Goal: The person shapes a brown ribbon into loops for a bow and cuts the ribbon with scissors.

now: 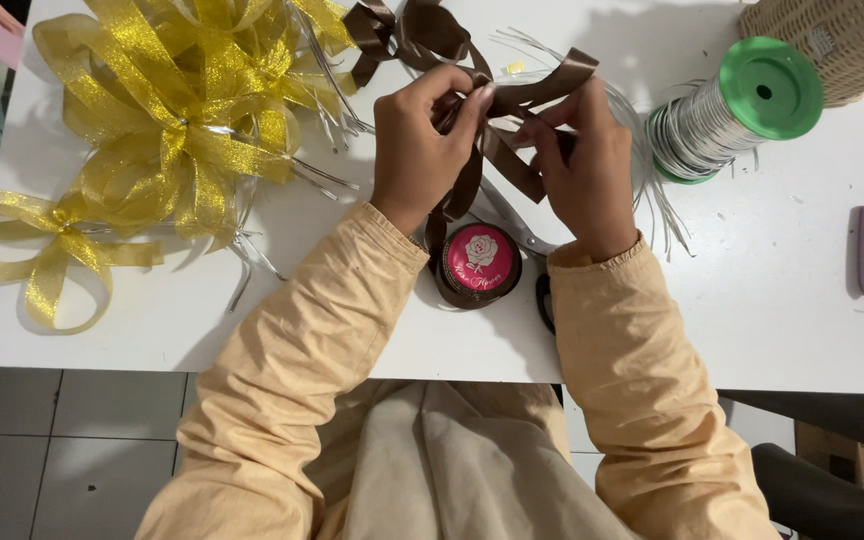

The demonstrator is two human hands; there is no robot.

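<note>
Brown satin ribbon (pixel 512 165) looked limp and slippery; left hand (pixel 420 150) and right hand (pixel 584 170) both pinched its gathered loops at the centre.

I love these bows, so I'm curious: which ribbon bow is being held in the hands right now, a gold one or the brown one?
The brown bow, pinched between the left hand and right hand. The glittery gold bows lie untouched on the white table, off to the left.

One label shows: a round pink label (pixel 480 258) with a pale rose drawn on it, covering the top face of a brown ribbon spool (pixel 449 291). It lies flat near the front edge of the white tabletop (pixel 782 300), between the two sleeved forearms.
</note>
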